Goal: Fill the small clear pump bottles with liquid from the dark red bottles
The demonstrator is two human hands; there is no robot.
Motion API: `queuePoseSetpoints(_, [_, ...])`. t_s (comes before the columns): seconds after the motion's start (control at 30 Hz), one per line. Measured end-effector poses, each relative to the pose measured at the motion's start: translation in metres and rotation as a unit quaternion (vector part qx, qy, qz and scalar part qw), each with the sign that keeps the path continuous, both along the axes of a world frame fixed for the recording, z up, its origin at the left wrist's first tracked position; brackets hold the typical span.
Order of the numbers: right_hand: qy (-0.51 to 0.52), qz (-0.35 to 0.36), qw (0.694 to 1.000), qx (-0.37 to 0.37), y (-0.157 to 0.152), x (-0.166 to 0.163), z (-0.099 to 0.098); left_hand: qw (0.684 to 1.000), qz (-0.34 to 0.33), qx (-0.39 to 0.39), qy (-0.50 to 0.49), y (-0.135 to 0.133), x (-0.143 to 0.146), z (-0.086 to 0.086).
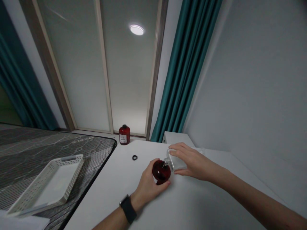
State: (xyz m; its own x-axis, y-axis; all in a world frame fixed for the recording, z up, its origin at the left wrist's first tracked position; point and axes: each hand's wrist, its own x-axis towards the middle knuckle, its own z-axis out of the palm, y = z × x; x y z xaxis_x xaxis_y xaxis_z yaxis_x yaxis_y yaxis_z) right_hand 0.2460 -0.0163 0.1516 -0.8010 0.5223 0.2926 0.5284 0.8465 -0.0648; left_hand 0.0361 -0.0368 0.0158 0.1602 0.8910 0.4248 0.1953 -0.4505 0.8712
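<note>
"Curving around a round, glossy dark-red bottle [161, 172], the fingers and thumb of the left hand [146, 181] grip it just below the frame's centre. And the other hand?"

"The right hand [192, 161], just beside it, spreads its thumb and fingers to the width of a flat, clear, boxy bottle [177, 162] and pinches it by its edges."

"Why tipped like that?"

"Likely so its neck points at the red bottle's top; whether the two touch is too small to tell. The left grip probably steadies things."

"What do they contain?"

"The dark wall hides the inside, and no liquid level is discernible in the clear one."

"Other containers?"

"Near the middle, an upright red bottle with a black cap and white label [124, 134] stands by the far edge of the white tabletop [105, 191], contents unseen. At lower left, a white perforated plastic basket [74, 180] shows its pale floor."

"The small black ring [134, 159]?"

"It lies below the upright bottle, perhaps for easy reach."
</note>
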Motion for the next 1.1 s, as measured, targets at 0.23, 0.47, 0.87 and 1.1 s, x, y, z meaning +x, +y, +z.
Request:
queuePoseSetpoints(0.23, [0.002,0.002,1.000,0.004,0.0006,0.0013,0.0000,1.000,-0.001,-0.008,0.006,-0.0006,-0.0002,0.0006])
queuePoseSetpoints(0.47, [-0.006,0.013,1.000,0.020,0.0010,0.0010,0.0012,1.000,-0.003,-0.002,-0.001,0.0002,0.0006,-0.0017])
queuePoseSetpoints(0.87, [-0.011,0.017,0.999,0.037,0.0010,0.0016,0.0018,1.000,-0.002,-0.004,-0.006,0.0006,-0.0005,0.0004])
queuePoseSetpoints(1.1, [-0.015,0.017,0.999,0.038,0.0014,0.0018,0.0018,1.000,0.000,0.004,-0.009,-0.0002,-0.0005,0.0000])
